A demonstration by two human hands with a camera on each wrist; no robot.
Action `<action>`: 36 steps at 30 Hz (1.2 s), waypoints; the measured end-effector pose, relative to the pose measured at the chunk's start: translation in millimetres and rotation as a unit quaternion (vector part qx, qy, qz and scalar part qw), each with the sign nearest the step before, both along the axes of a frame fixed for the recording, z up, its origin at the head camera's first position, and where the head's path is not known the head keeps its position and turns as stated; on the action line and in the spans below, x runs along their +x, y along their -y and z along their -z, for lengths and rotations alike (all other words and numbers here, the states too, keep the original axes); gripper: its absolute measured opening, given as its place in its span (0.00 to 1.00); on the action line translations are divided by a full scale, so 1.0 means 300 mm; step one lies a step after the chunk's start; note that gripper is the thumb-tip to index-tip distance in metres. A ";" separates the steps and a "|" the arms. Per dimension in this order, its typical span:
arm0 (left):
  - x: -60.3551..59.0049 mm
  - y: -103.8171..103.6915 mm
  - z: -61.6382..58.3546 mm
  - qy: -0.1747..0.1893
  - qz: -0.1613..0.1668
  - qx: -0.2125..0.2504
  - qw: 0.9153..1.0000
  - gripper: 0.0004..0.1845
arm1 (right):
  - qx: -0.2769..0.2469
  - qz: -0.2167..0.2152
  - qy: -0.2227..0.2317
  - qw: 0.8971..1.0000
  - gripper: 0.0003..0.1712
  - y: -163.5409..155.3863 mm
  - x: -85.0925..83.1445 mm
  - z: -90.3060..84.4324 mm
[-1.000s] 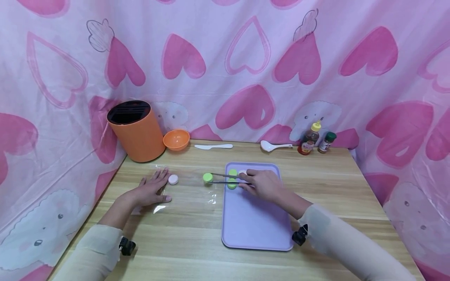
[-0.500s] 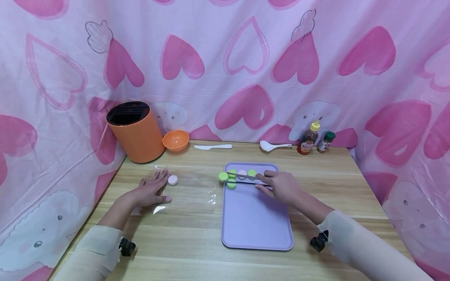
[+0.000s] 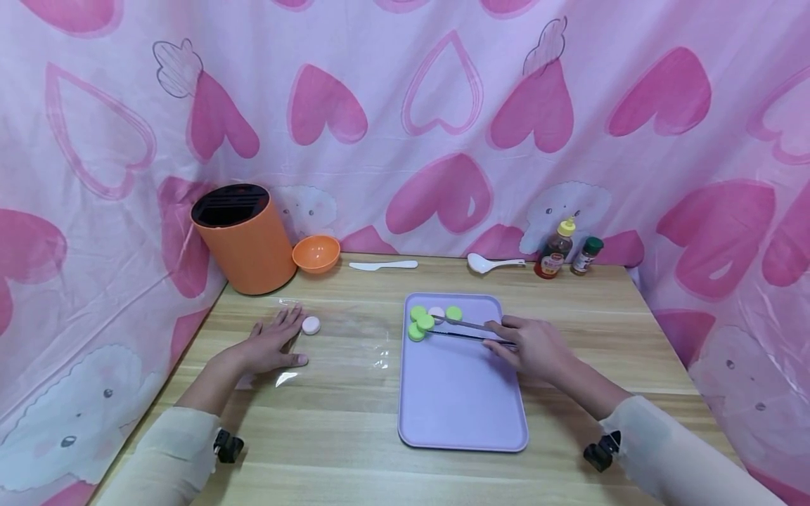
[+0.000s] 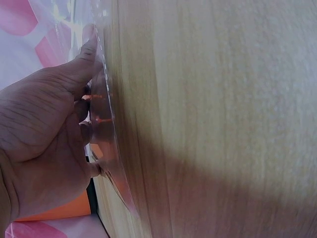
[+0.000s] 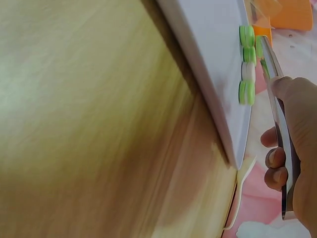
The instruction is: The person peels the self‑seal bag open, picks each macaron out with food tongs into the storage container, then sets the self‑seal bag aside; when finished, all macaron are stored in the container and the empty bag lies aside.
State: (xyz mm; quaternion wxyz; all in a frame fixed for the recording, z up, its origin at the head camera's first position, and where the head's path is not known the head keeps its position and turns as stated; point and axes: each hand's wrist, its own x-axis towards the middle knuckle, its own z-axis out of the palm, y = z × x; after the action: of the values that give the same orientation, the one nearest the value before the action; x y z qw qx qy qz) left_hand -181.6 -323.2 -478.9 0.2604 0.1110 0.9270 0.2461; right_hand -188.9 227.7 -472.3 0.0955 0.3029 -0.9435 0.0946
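In the head view my right hand [image 3: 522, 343] grips metal tongs [image 3: 465, 328] that point left over the lilac tray [image 3: 462, 400]. The tong tips pinch a green macaron [image 3: 425, 322] at the tray's far left corner. Around it lie two more green macarons [image 3: 453, 313] and a pale pink one [image 3: 436, 310]. The right wrist view shows my fingers [image 5: 277, 166] curled round the tongs [image 5: 275, 84] beside the row of macarons [image 5: 246, 69]. My left hand [image 3: 272, 342] lies flat on a clear plastic bag [image 3: 354, 337], next to a pink macaron [image 3: 311, 325]. In the left wrist view the palm [image 4: 44, 144] presses the plastic [image 4: 106, 124].
An orange knife block [image 3: 243, 239] and an orange bowl [image 3: 316, 251] stand at the back left. A white plastic knife [image 3: 384, 265], a white spoon [image 3: 493, 263], a sauce bottle [image 3: 555, 249] and a spice jar [image 3: 587, 256] line the back edge. Pink heart cloth encloses the table.
My right hand has carried the green macaron in the tongs rightward, from the table left of the tray onto the tray's far left corner. My left hand has stayed put.
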 end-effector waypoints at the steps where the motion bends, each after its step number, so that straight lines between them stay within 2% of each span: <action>1: 0.000 0.000 0.000 0.000 0.000 0.000 1.000 0.58 | -0.002 0.003 0.003 1.000 0.25 -0.008 0.002 0.004; 20: -0.002 0.000 0.001 0.000 -0.001 0.000 1.000 0.58 | 0.005 -0.016 -0.034 0.999 0.22 -0.064 0.015 0.047; 30: -0.003 -0.002 0.004 -0.004 0.001 -0.002 1.000 0.58 | 0.012 -0.003 -0.013 1.000 0.24 -0.064 0.023 0.056; 36: 0.000 -0.006 -0.006 0.002 0.000 -0.004 1.000 0.57 | 0.007 -0.005 -0.022 1.000 0.24 -0.070 0.025 0.062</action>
State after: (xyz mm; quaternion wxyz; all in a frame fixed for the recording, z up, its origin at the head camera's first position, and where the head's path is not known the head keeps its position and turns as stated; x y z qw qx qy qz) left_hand -181.6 -321.4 -477.2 0.2628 0.1092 0.9275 0.2423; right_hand -181.3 248.6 -490.7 0.1133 0.3107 -0.9402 0.0814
